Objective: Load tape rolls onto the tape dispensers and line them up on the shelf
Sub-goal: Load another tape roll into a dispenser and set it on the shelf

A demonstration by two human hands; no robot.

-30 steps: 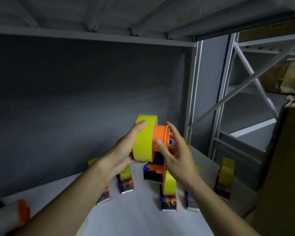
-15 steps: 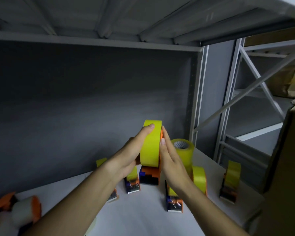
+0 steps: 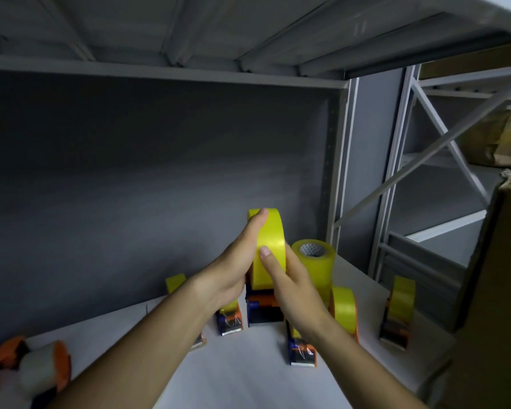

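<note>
Nearest the camera, two bare forearms reach up over the white shelf [image 3: 248, 376]. At the left edge lies a dispenser with a pale, whitish roll [image 3: 39, 370], partly cut off by the frame. Ahead of it stand loaded dispensers: one at the front [image 3: 303, 354], hidden in part by the right wrist, and another well off to the right [image 3: 397, 314].

Beyond these, both hands meet on the yellow tape roll [image 3: 273, 240], which sits upright on the orange-and-blue dispenser [image 3: 263, 308] held above the shelf. The left hand [image 3: 233, 273] holds the roll's left face, its fingers [image 3: 255, 224] laid up to the top edge. The right hand [image 3: 289, 286] presses on from the other side with one finger lying across the yellow band.

A second ago the roll was only partly slid on and the dispenser's orange hub stood bare to its right; half a second ago the right palm was flat against the roll's side. Now no hub shows, so the roll looks seated. That would leave threading the tape end, then setting this dispenser in line with the others.

Just behind the right hand, a spare yellow roll [image 3: 314, 261] stands on end, core up. Farthest is the grey back wall [image 3: 130, 172].
</note>
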